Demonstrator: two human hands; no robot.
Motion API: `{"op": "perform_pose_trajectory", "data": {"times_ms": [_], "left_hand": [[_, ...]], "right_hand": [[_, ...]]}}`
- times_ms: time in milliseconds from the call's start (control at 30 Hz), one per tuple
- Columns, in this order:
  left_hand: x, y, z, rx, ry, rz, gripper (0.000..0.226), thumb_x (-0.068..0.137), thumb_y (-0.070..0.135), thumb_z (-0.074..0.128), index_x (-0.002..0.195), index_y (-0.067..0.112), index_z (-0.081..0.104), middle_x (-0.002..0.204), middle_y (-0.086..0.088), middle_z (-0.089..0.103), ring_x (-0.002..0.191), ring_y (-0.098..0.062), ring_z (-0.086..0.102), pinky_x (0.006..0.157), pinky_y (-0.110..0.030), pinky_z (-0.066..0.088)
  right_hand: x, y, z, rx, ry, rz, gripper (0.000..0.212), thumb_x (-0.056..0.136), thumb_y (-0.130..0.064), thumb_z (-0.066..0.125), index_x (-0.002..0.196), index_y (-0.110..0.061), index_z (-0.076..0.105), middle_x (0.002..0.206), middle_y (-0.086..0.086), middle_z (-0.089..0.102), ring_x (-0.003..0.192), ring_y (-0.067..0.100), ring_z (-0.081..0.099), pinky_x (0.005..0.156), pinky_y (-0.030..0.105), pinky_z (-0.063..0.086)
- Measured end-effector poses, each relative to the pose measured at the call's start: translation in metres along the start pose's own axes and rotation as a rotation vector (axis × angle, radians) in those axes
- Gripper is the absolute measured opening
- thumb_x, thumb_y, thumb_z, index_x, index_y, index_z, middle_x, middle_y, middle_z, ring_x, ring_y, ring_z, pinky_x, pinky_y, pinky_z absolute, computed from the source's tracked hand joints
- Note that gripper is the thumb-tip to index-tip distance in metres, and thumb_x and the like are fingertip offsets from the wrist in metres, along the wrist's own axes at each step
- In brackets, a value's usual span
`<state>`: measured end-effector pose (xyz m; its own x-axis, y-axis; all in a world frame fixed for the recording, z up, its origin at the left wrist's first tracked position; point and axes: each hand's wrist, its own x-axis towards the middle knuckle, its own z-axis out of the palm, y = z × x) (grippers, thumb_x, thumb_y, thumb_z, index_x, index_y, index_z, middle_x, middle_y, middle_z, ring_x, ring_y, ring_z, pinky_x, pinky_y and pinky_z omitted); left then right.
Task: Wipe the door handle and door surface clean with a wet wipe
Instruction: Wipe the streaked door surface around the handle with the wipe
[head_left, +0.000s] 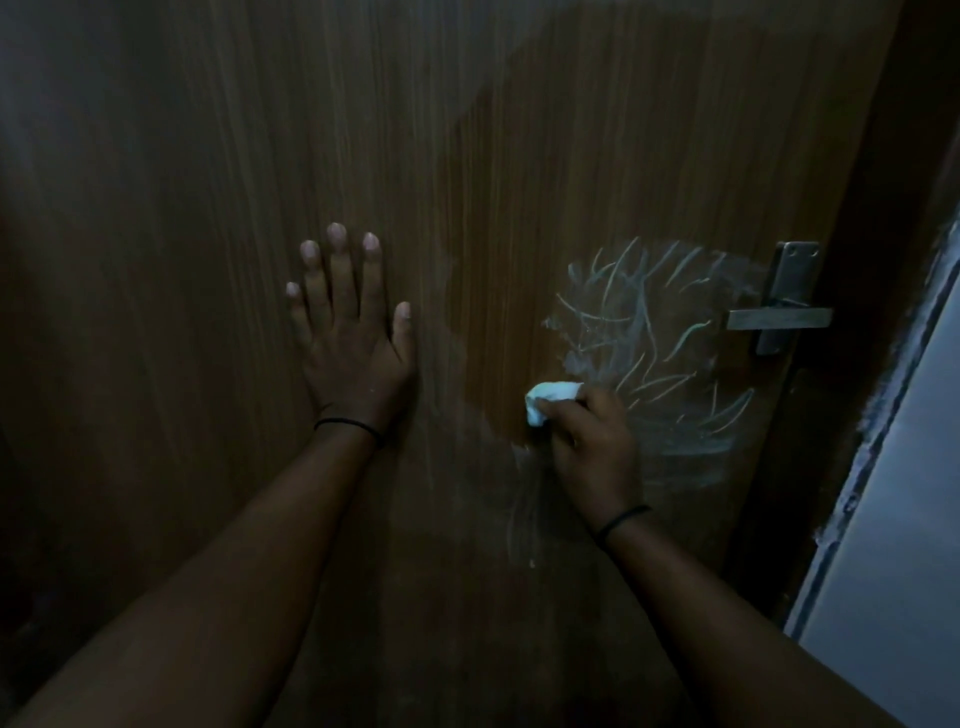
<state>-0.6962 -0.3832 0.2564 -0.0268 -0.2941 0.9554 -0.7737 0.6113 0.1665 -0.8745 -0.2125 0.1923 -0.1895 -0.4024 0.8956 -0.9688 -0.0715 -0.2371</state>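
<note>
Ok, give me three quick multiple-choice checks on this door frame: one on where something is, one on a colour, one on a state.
1. Where does the door handle sit relative to the chalky white marks?
A. left of them
B. right of them, near the door's edge
C. directly below them

2. What colour is the wipe?
A. white
B. red
C. black

3. How is the left hand placed?
A. curled round the handle
B. flat on the door, fingers spread
C. hanging clear of the door

Answers:
1 B, the metal lever lies right of the scribbles, by the door's right edge.
2 A, the bunched wad pinched by the right hand shows white against the brown wood.
3 B, the palm lies against the wood with straight fingers.
</note>
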Motion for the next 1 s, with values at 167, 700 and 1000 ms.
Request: {"op": "perform_pose_trajectory", "data": {"times_ms": [167,700,1000], "left_hand": [[-0.006,0.001,0.002,0.0,-0.006,-0.005,0.068,0.102,0.046,0.027,0.16,0.024,0.0,0.168,-0.004,-0.005,0.154,-0.025,-0.009,0.123,-0.047,-0.003],[0.046,0.034,-0.01,-0.057,-0.005,0.03,0.07,0.1,0.049,0.031,0.16,0.025,0.004,0.168,-0.005,-0.004,0.154,-0.026,-0.007,0.122,-0.044,-0.009],[0.044,0.031,-0.004,-0.043,0.017,0.032,0.069,0.101,0.05,0.028,0.16,0.025,0.002,0.168,-0.006,-0.003,0.154,-0.028,-0.006,0.123,-0.048,-0.002]], "right_hand": [[-0.019,0.003,0.015,0.087,-0.11,-0.102,0.014,0.086,-0.013,0.065,0.096,-0.015,0.075,0.104,0.001,0.065,0.1,0.016,0.058,0.09,0.019,0.043],[0.03,0.02,-0.041,0.033,-0.125,-0.02,0.016,0.082,-0.005,0.071,0.093,-0.016,0.074,0.101,-0.002,0.065,0.097,0.014,0.059,0.087,0.027,0.05],[0.058,0.006,-0.042,-0.012,-0.188,-0.119,0.015,0.085,-0.008,0.069,0.097,-0.015,0.074,0.102,0.004,0.065,0.098,0.019,0.058,0.085,0.03,0.049]]}}
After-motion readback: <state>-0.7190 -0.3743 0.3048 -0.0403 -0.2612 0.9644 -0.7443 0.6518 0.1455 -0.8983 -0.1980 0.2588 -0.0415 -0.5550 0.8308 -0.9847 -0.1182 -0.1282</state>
